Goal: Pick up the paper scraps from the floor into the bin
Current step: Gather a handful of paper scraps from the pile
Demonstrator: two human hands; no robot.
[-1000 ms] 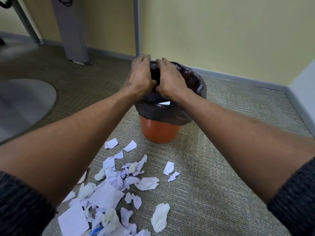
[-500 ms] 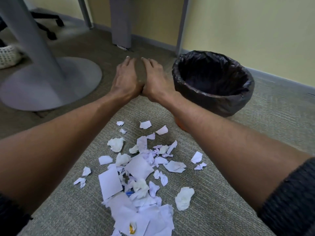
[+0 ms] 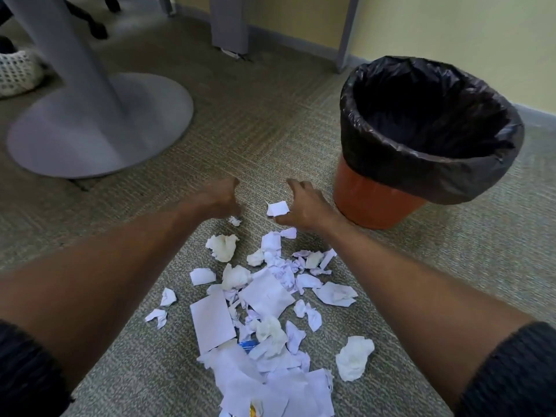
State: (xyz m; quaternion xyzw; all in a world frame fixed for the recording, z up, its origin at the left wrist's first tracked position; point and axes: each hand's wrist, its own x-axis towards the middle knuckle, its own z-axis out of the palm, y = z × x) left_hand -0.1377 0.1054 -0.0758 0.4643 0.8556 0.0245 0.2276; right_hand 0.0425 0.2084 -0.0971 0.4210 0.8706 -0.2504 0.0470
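Several white paper scraps (image 3: pixel 264 299) lie in a heap on the carpet between my forearms. An orange bin (image 3: pixel 370 203) with a black liner stands at the right, just beyond the heap. Both hands are down at the heap's far edge, a little apart, fingers spread. My left hand (image 3: pixel 221 200) is blurred and hovers by a tiny scrap (image 3: pixel 234 220). A small white scrap (image 3: pixel 278 208) lies between the thumb and fingers of my right hand (image 3: pixel 307 210), which is close to the bin's left side. Neither hand holds anything.
A grey round table base (image 3: pixel 144 115) with its column stands at the far left. A white mesh object (image 3: pixel 15 73) and chair casters (image 3: pixel 99 28) lie behind it. A grey post (image 3: pixel 228 22) and the yellow wall (image 3: pixel 451 25) close off the back.
My hands were together over the bin, swung left away from it, then dropped to the carpet and parted at the heap's far edge. The view tilted down and left.
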